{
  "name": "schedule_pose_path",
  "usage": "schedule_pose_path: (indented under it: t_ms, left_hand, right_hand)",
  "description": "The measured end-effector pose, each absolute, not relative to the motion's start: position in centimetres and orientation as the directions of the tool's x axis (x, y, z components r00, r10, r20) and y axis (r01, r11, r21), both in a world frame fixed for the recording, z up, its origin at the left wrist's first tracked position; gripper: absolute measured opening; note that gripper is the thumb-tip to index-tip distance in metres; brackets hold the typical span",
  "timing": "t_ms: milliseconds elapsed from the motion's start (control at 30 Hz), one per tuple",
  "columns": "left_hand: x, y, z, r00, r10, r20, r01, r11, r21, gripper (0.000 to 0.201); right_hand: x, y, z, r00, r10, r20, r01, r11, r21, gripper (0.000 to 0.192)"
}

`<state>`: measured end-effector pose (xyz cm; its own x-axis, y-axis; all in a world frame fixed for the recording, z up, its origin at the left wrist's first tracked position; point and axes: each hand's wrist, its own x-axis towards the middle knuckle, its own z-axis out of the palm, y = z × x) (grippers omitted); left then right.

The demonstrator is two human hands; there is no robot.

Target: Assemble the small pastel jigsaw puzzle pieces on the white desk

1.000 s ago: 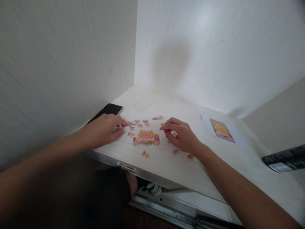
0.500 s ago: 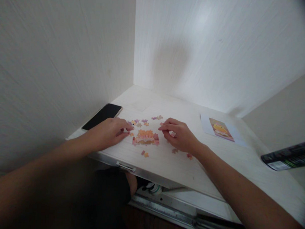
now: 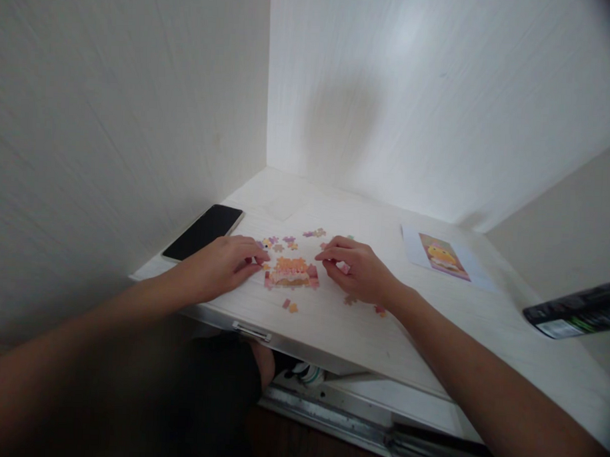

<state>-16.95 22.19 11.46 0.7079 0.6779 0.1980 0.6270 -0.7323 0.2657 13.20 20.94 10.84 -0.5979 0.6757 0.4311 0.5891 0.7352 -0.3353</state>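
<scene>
A partly joined jigsaw puzzle [image 3: 290, 276], orange on top with pink and tan below, lies flat on the white tabletop. At its left edge is my left hand [image 3: 234, 259], thumb and fingers apart, close to a small yellow puzzle piece. My right hand [image 3: 351, 267] is at the puzzle's upper right, thumb and index finger pinched together. Whatever is between those fingertips is too small to make out. Beneath the right hand a pink piece [image 3: 342, 266] shows in part. Loose puzzle pieces [image 3: 289, 242] lie behind the puzzle, and a pair [image 3: 289, 306] lies in front.
A black-screened phone [image 3: 205, 232] lies by the left wall. On the right is a paper sheet with a printed yellow figure [image 3: 441, 254]. Further right a dark cylindrical container [image 3: 577, 310] appears tilted. More pieces [image 3: 380, 312] lie beside my right wrist. A drawer handle [image 3: 251, 331] fronts the table.
My right hand has shifted slightly left, towards the puzzle's upper right corner. My left hand has edged a little right. The joined puzzle looks the same.
</scene>
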Motion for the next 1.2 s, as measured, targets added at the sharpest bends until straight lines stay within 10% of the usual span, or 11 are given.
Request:
schedule_pose_path:
  t_ms: [400,1200]
  left_hand:
    - [-16.5,22.3,10.8,0.708,0.674,0.211,0.614,-0.735,0.288,0.027]
    - [-19.1,22.7,13.0,0.63,0.762,0.148,0.722,-0.645,0.249,0.036]
  right_hand:
    - [12.7,20.6,11.2,-0.656,0.683,0.321,0.601,0.73,-0.326,0.023]
    - [13.6,21.6,11.1,-0.468,0.707,0.53,0.643,0.684,-0.345,0.019]
